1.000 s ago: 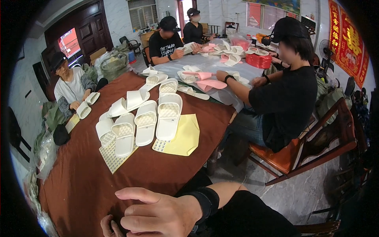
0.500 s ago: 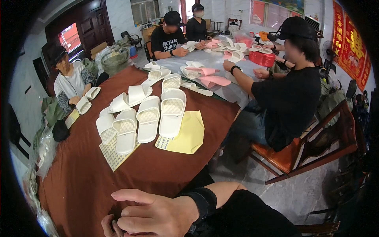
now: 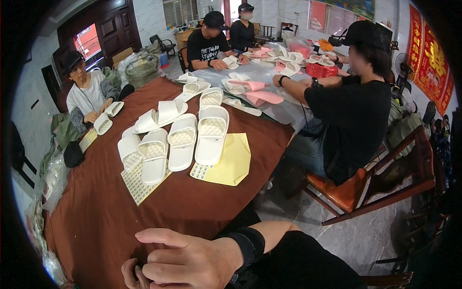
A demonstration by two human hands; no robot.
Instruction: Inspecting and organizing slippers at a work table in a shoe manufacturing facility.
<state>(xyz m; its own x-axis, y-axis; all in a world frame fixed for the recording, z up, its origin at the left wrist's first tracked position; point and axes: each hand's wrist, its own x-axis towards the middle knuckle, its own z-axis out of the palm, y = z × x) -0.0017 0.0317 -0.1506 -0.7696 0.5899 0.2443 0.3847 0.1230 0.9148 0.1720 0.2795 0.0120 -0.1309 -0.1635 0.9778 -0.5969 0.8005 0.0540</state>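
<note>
My right hand (image 3: 190, 260), with a black band at its wrist, hangs over the near edge of the brown-covered table (image 3: 96, 226). Its index finger sticks out loosely to the left while the others curl under; the palm side is hidden. Only a few fingertips of my left hand (image 3: 132, 273) show beside it, the rest covered or out of frame. Farther off, apart from both hands, lie several white slippers (image 3: 182, 144) with quilted insoles. Under the nearest ones are a sheet of small stickers (image 3: 139, 185) and a yellow sheet (image 3: 236, 161).
A person at the left handles a pair of white slippers (image 3: 103, 124). Other people sit round a second table (image 3: 207, 74) bearing pink and white slippers and a red ribbon roll (image 3: 322, 71). A wooden chair (image 3: 385, 168) stands at the right; a black cap (image 3: 73, 154) lies at the left edge.
The co-worker on the right has brought both arms forward together over the far table. The person at the left has lifted their head slightly. My hands and the slippers have hardly moved.
</note>
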